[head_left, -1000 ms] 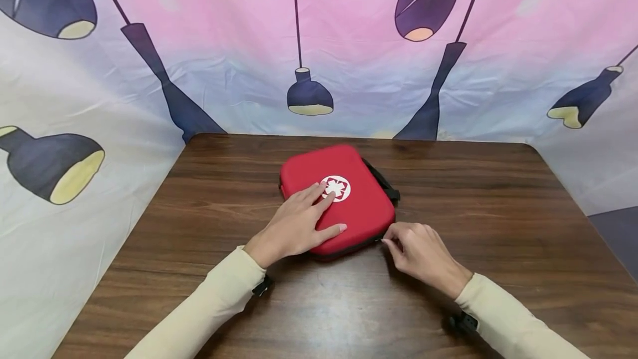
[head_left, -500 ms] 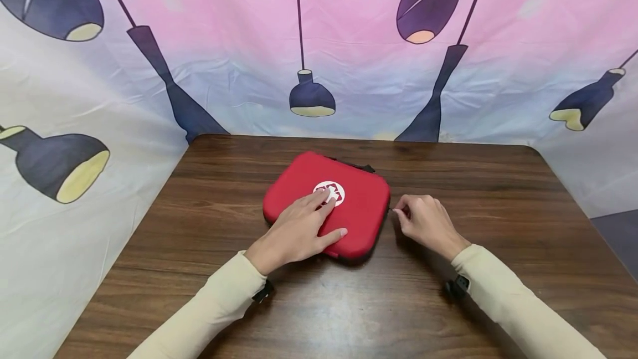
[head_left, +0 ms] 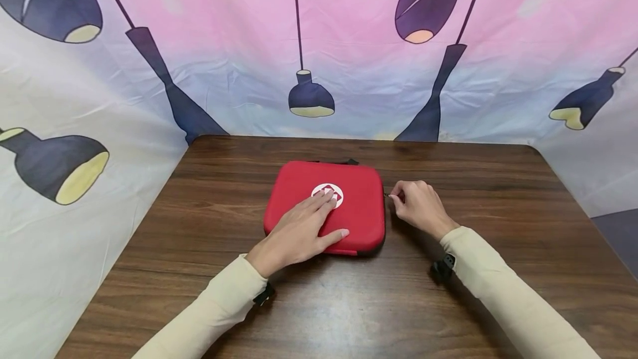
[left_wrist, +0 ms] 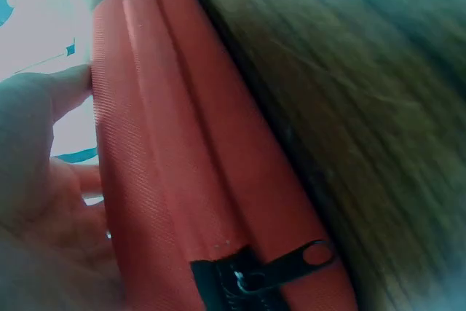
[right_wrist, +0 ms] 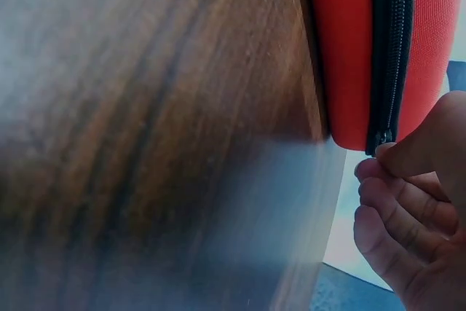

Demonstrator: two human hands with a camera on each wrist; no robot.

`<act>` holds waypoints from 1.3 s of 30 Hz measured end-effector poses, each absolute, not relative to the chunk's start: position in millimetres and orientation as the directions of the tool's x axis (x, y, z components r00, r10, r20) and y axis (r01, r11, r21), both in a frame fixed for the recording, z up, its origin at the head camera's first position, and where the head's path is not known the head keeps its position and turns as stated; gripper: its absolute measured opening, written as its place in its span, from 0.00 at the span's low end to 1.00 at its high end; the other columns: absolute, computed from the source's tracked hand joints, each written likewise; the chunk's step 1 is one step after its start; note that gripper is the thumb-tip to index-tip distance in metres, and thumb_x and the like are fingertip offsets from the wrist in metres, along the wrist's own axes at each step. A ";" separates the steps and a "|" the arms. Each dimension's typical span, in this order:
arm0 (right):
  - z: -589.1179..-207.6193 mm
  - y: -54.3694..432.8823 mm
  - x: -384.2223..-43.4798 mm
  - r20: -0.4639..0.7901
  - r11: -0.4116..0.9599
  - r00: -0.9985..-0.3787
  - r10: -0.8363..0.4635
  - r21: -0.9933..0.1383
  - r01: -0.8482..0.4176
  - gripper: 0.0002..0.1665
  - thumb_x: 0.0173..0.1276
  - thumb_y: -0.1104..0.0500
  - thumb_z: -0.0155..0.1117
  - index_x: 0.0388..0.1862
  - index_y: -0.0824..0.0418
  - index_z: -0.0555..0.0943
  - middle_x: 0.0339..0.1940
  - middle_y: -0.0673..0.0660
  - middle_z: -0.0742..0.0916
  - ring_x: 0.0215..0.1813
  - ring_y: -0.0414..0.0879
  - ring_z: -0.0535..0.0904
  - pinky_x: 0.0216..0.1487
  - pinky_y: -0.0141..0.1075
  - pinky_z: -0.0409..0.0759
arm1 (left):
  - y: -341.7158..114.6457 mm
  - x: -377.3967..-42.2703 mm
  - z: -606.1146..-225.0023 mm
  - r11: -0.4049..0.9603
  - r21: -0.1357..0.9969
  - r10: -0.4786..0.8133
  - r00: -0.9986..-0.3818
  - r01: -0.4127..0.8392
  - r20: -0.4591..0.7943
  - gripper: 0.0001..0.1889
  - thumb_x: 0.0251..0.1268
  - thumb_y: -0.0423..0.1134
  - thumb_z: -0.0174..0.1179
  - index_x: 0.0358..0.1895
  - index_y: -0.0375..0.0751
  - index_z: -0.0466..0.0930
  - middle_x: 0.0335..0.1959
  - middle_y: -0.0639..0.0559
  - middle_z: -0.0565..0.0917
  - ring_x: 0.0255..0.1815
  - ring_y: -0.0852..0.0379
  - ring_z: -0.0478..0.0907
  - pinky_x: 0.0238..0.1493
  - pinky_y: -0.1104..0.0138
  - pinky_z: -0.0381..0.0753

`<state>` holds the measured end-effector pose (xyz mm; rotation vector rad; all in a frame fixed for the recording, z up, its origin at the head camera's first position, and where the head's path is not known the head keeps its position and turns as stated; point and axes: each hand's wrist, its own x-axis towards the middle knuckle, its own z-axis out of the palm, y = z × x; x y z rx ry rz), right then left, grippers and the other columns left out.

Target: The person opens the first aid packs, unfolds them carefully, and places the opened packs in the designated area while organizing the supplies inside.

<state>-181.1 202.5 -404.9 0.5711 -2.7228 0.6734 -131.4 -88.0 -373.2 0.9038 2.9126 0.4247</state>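
we find the case (head_left: 360, 206) lying flat on the table (head_left: 329, 306), its handle (head_left: 351, 162) along the far side. we note the left hand (head_left: 295, 232) laid on top — fingers straight, thumb apart, tips across the white emblem (head_left: 339, 190). we record the right hand (head_left: 420, 207) at the case's right side — thumb and finger pinched on a zip pull (right_wrist: 383, 139). a second pull (left_wrist: 295, 267) lies against the near side

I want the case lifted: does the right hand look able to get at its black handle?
Probably yes: the handle sticks out behind the red case, and nothing visible blocks the right hand. It would first have to release the zipper pull it pinches.
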 end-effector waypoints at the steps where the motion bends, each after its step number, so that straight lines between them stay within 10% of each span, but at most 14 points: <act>1: -404.4 202.6 -180.5 0.355 0.812 -0.882 -0.311 -0.382 -0.440 0.04 0.62 0.67 0.68 0.28 0.61 0.85 0.22 0.51 0.85 0.24 0.44 0.79 0.28 0.44 0.78 | -88.0 -131.6 -373.5 0.792 0.285 0.558 -0.829 0.540 0.019 0.41 0.71 0.64 0.55 0.78 0.41 0.63 0.79 0.47 0.61 0.80 0.51 0.54 0.77 0.55 0.56; 39: -402.1 205.1 -150.5 0.363 0.789 -0.853 -0.375 -0.358 -0.500 0.05 0.59 0.67 0.72 0.28 0.59 0.85 0.19 0.46 0.82 0.22 0.38 0.73 0.24 0.37 0.74 | -83.4 -128.6 -374.3 0.797 0.281 0.548 -0.835 0.535 0.036 0.40 0.74 0.62 0.53 0.78 0.37 0.62 0.79 0.43 0.61 0.80 0.47 0.55 0.77 0.53 0.57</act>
